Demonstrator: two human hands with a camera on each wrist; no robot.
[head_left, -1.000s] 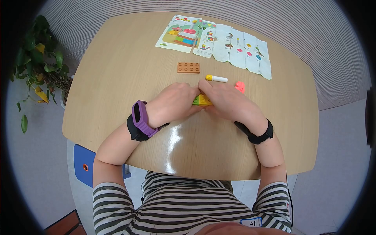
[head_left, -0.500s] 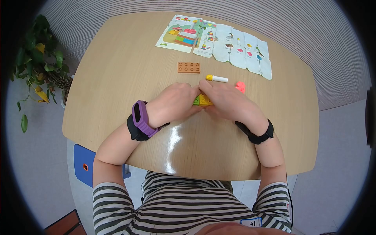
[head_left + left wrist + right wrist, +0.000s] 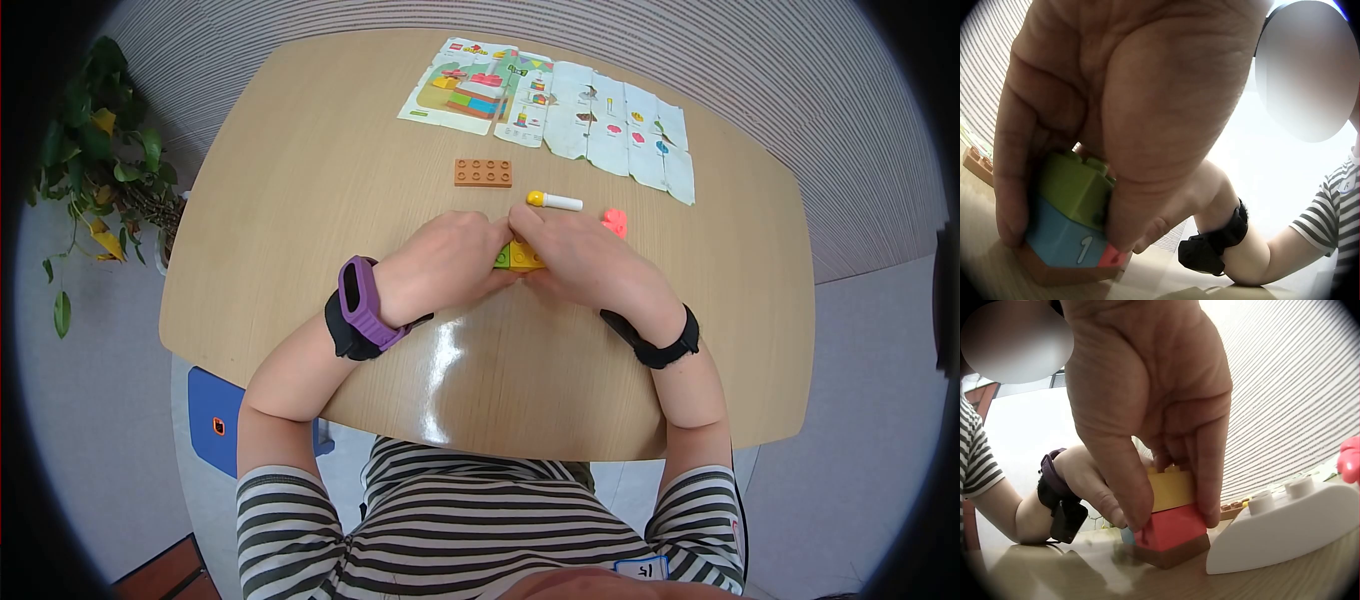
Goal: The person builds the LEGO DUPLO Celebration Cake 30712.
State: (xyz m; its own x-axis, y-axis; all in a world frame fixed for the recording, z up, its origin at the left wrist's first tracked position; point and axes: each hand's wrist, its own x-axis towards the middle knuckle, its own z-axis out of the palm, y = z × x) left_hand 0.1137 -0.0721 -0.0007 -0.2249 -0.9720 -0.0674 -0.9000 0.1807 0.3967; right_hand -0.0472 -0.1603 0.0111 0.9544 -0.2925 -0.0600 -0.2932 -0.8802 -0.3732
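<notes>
A small stack of toy building bricks stands on the table between both hands. At its bottom is a brown base [image 3: 1169, 555]. A blue brick [image 3: 1063, 234] marked with a 1 and a red brick [image 3: 1175, 527] sit side by side on it. A green brick [image 3: 1072, 187] tops the blue one, a yellow brick [image 3: 1172, 491] the red one. The left hand [image 3: 452, 256] grips the green and blue end between thumb and fingers. At the yellow and red end, the right hand [image 3: 588, 258] pinches the stack from both sides. From above, the hands cover most of it.
Beyond the hands lie an orange-brown eight-stud brick [image 3: 483, 173] and a white stick with a yellow tip [image 3: 555, 201]. A white curved brick [image 3: 1285, 528] stands close to the right hand, near a pink piece [image 3: 615, 223]. An instruction sheet [image 3: 570, 110] lies at the far edge.
</notes>
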